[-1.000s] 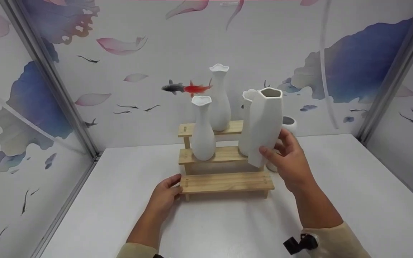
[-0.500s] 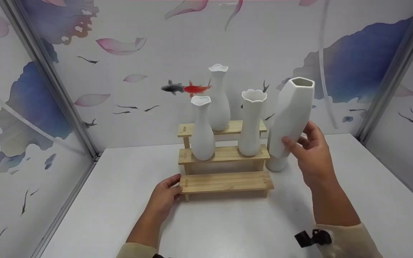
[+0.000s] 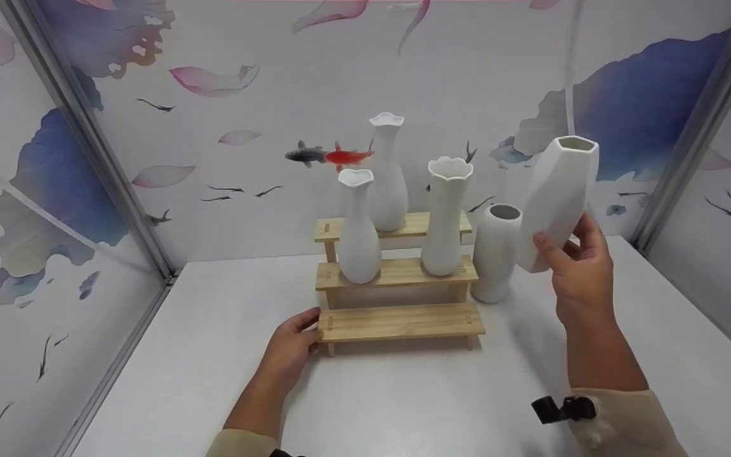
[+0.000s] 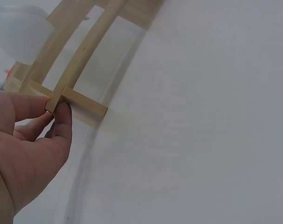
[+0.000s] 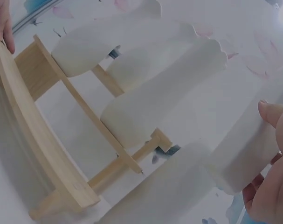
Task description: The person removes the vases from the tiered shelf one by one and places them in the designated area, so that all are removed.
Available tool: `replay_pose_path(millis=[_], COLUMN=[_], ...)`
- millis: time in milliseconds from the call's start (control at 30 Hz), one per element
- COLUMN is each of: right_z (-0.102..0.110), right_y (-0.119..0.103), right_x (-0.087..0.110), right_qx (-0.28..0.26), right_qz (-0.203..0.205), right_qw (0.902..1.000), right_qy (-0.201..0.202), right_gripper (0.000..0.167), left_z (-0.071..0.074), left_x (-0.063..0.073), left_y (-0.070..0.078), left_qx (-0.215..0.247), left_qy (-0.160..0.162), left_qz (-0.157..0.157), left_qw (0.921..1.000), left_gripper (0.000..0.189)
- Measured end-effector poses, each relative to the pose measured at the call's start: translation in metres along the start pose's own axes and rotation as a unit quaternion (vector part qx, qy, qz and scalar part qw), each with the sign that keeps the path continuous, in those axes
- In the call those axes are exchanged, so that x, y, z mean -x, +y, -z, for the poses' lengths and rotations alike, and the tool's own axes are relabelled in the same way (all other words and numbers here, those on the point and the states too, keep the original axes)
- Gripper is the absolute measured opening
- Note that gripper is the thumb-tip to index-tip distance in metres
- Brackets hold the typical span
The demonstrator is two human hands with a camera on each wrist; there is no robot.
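My right hand (image 3: 584, 273) grips a white faceted vase (image 3: 559, 197) by its lower part, holding it tilted and raised above the table. In the right wrist view the thumb lies along the faceted vase (image 5: 248, 140). My left hand (image 3: 292, 343) pinches the left end of the lowest step of a three-step wooden stand (image 3: 400, 322). The left wrist view has the thumb and fingers of my left hand (image 4: 31, 135) around that step's end. On the middle step stand a slim-necked vase (image 3: 359, 247) and a scalloped-rim vase (image 3: 445, 222). A taller wavy-rimmed vase (image 3: 388, 184) occupies the top step.
A ribbed white vase (image 3: 492, 254) stands on the white table (image 3: 403, 406), just right of the stand and close to the held vase. Printed panels (image 3: 245, 38) wall in the back and sides, with metal posts (image 3: 111, 158) at the corners.
My right hand has carried the faceted vase rightward, from in front of the scalloped-rim vase to beyond the ribbed vase, which shows again. My left hand has stayed on the stand.
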State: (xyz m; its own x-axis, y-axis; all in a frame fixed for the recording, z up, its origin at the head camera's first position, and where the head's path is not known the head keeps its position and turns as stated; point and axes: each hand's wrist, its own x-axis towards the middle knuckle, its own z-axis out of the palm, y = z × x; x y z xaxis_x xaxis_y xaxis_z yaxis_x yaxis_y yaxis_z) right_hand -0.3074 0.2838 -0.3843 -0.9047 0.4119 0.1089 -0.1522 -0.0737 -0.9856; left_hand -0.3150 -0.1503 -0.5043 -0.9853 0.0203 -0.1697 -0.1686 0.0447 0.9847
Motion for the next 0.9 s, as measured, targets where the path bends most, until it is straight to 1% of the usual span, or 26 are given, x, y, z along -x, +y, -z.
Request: replay_pose_path(millis=[133,200,367,467,600,700,900], right_z=[0.005,0.007,0.011,0.015,0.02,0.024,0.031], right_y=[0.007,0.012,0.023,0.033,0.049,0.062,0.087], right_x=[-0.007,-0.01,-0.017,-0.023,-0.032,-0.039,-0.048], right_qx=[-0.007,-0.001,0.0,0.005,0.015,0.013,0.032], right_qz=[-0.005,-0.01,-0.016,-0.025,-0.036,-0.041,-0.071], right_qw=[0.9996,0.9993,0.9986,0.9984,0.9984,0.9985,0.9967], right_qy=[0.026,0.037,0.051,0.051,0.041,0.032,0.021], right_gripper=[0.1,0.1,0.094,0.092,0.092,0.092,0.094], left_z=[0.0,0.0,-0.001,-0.001,-0.001,-0.001,0.0], left_x=[0.001,0.001,0.001,0.001,0.0,0.0,0.002], left_y=[0.0,0.0,0.0,-0.001,-0.001,0.001,0.002], left_qx=[0.001,0.0,0.002,0.006,0.006,0.002,0.004], left_qy=[0.002,0.003,0.001,-0.001,0.002,0.004,0.005], left_qz=[0.003,0.003,0.001,-0.001,-0.003,-0.001,0.006], left_qw=[1.0,1.0,1.0,1.0,1.0,1.0,1.0], left_gripper=[0.055,0.054,0.054,0.055,0.055,0.054,0.054])
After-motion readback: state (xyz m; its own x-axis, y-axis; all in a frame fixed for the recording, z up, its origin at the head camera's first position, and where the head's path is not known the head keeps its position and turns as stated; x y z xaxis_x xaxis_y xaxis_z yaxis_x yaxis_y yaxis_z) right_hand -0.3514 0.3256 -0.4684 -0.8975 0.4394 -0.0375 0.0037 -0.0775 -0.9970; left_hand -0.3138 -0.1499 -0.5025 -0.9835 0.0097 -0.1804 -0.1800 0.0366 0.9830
